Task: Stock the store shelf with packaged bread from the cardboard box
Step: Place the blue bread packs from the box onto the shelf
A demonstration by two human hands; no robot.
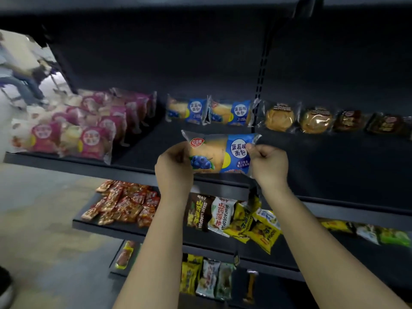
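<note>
Crosswise, blueberry bread packet (pixel 219 153), hands (pixel 174 166) (pixel 268 166) gripping both ends, over shelf (pixel 334 166)

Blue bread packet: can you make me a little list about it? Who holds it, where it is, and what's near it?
thing: blue bread packet, blueberry picture on its wrapper
held by: left hand grips its left end, right hand pinches its right end
where: over the front of the dark shelf; cannot tell if it touches
behind it: two matching blue packets at the back
to its left: pink packets in rows
to its right: round brown breads in clear wrappers
</note>
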